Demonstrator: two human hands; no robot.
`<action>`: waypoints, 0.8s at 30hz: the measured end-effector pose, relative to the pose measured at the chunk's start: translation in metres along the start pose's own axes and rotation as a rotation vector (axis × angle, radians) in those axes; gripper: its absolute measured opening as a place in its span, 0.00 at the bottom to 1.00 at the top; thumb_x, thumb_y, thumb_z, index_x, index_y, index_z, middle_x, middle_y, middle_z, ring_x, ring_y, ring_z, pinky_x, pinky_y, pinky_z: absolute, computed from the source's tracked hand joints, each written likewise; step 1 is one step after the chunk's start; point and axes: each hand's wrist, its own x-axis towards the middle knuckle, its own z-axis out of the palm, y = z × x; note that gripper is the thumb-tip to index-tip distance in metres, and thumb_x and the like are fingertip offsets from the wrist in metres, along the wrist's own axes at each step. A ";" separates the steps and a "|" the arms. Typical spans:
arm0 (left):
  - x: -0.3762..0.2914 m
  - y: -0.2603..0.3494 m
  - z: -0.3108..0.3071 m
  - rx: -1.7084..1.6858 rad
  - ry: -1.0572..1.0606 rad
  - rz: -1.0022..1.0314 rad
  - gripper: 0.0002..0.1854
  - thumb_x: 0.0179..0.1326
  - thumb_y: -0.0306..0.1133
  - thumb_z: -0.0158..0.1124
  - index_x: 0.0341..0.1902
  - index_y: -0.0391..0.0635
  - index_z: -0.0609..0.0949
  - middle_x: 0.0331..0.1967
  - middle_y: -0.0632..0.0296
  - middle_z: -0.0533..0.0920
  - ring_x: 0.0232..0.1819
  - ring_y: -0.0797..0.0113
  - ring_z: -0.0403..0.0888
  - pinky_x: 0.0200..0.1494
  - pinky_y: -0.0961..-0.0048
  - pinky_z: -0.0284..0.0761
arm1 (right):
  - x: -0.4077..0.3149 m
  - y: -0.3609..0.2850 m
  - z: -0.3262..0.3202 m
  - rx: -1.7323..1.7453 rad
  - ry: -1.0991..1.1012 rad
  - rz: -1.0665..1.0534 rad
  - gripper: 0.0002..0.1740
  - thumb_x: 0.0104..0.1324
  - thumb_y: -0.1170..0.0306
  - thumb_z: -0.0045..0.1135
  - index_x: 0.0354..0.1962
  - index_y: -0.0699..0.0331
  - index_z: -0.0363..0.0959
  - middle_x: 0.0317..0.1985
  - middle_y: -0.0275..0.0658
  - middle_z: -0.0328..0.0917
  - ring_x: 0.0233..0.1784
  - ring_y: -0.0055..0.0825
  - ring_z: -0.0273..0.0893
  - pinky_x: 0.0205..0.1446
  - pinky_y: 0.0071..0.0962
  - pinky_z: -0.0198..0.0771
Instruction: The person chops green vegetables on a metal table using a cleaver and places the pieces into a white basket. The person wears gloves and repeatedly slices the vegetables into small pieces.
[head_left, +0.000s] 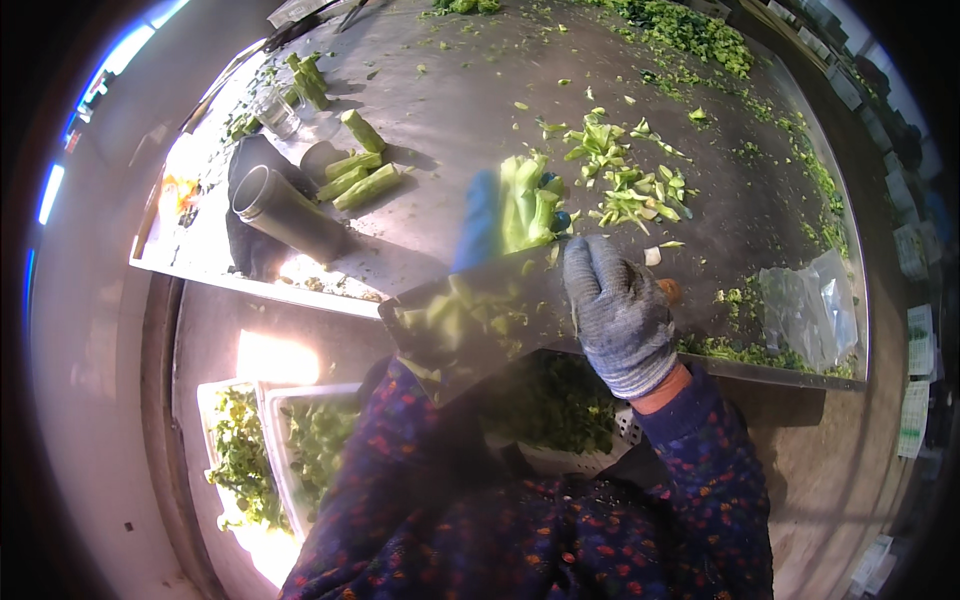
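Observation:
My right hand (619, 315), in a grey knit glove, is closed around the wooden handle (669, 289) of a broad cleaver (480, 315). Its wide blade extends left across the table's front edge, with bits of green leaf stuck to its face. Just beyond the blade, my left hand (476, 217), in a blue glove, grips a pale green leafy vegetable stalk (525, 199). Blue fingertips show on the stalk's right side, and the rest of that hand is blurred or behind the blade. Cut leaf pieces (637, 191) lie right of the stalk.
On the metal table (450, 90), several thick green stems (364, 180) lie at left, near a dark cylindrical cup (281, 210) and a clear glass (277, 112). A plastic bag (810, 307) sits at right. Below are a crate of greens (555, 405) and white bins (274, 450).

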 end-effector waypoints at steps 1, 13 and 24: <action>0.002 -0.003 -0.006 0.265 0.099 0.112 0.28 0.58 0.37 0.61 0.60 0.39 0.67 0.48 0.52 0.73 0.47 0.62 0.73 0.52 0.68 0.73 | 0.000 0.000 0.001 0.010 0.043 -0.010 0.23 0.55 0.75 0.54 0.51 0.67 0.67 0.50 0.46 0.69 0.36 0.37 0.74 0.38 0.33 0.72; 0.001 -0.008 -0.004 0.893 0.252 0.281 0.22 0.65 0.42 0.52 0.56 0.40 0.71 0.45 0.56 0.76 0.40 0.67 0.76 0.41 0.69 0.75 | 0.004 0.004 0.013 -0.042 0.071 0.060 0.23 0.56 0.76 0.53 0.52 0.66 0.67 0.48 0.46 0.69 0.38 0.39 0.75 0.41 0.32 0.74; -0.007 0.013 0.052 0.027 0.150 -0.219 0.26 0.68 0.57 0.43 0.55 0.48 0.70 0.42 0.60 0.76 0.38 0.66 0.77 0.35 0.65 0.77 | -0.003 0.058 0.076 0.014 -0.012 0.309 0.12 0.61 0.71 0.46 0.44 0.59 0.67 0.37 0.44 0.68 0.29 0.41 0.78 0.29 0.39 0.75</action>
